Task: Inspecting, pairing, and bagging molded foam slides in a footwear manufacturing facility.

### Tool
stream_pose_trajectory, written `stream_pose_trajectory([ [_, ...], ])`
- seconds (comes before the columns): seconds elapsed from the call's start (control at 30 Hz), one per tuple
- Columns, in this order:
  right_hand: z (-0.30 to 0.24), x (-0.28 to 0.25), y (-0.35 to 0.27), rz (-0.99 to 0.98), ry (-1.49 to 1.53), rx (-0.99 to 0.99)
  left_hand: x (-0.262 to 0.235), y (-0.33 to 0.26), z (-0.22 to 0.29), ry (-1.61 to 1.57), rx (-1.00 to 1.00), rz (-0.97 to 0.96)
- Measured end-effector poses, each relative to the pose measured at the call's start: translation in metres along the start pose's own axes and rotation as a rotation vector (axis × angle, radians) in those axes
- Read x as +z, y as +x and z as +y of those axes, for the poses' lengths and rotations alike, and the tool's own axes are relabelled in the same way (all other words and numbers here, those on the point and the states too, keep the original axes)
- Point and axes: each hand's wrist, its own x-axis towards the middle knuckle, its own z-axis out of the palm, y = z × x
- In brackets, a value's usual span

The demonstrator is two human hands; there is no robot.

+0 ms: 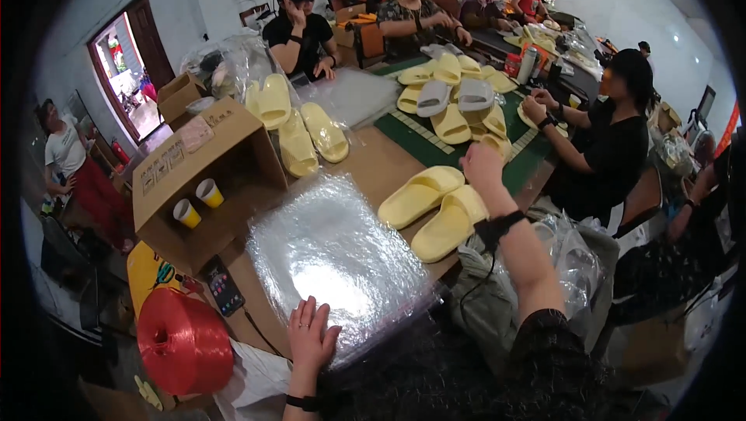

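Observation:
My left hand (312, 337) lies with its fingers stretched on the near edge of a stack of clear plastic bags (311, 227). My right hand (483, 168) is raised just beyond a pair of pale yellow slide slippers, made up of a left slipper (420, 196) and a right slipper (451, 223). Its fingers are curled, and the back of the hand hides whatever may be in them. Close behind it is the near edge of a slipper pile (451, 122), mostly pale yellow with two greyish ones, on a green mat (416, 141).
Left of the bags, an open cardboard box (210, 141) lies on its side with two yellow cups. A phone (224, 285) with a cable and a red twine roll (183, 343) are nearer. More yellow slippers (322, 133) sit beyond the bags. Co-workers sit around the table.

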Motion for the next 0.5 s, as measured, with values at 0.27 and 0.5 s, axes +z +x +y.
stream_pose_trajectory([
  [0.27, -0.075, -0.007, -0.087, -0.542, -0.106, -0.115, 0.002, -0.005, -0.001, -0.043, -0.017, -0.001],
  [0.5, -0.104, 0.059, -0.058, -0.384, -0.078, 0.141, 0.003, -0.004, -0.007, -0.024, 0.008, 0.023],
])
